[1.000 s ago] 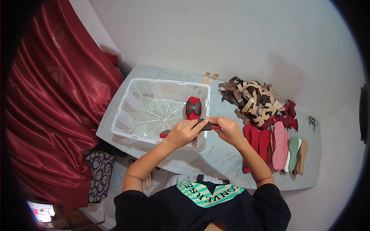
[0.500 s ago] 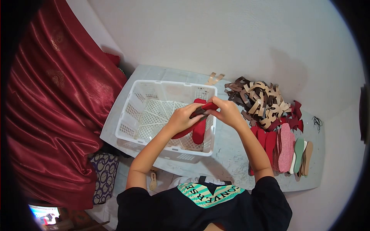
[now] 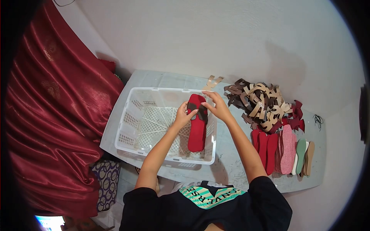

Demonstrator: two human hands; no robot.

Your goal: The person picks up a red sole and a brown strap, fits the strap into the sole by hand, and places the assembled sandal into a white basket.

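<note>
A red shoe sole (image 3: pixel 197 134) with a dark brown strap (image 3: pixel 202 114) across its upper half lies lengthwise at the right side of the white plastic basket (image 3: pixel 165 156). My left hand (image 3: pixel 184 114) grips the sole's left edge, its thumb pressing on the strap. On the other side is my right hand (image 3: pixel 217 107), with its thumb touching the strap and its forefinger stretched out apart near the sole's top end. Whether the sole rests on anything below it cannot be made out.
Right of the basket, brown, beige and dark red straps (image 3: pixel 262 102) lie heaped. Nearer me are red soles (image 3: pixel 271 152), a pink sole (image 3: pixel 287 150) and a green sole (image 3: pixel 300 156). Beige straps (image 3: pixel 213 82) lie behind the basket. A red curtain (image 3: pixel 58 115) hangs left.
The strapped sole, earlier bent and tilted between both hands, now lies straight with its strap facing up. The other red sole seen in the basket is no longer separately visible. My right hand's fingers have spread.
</note>
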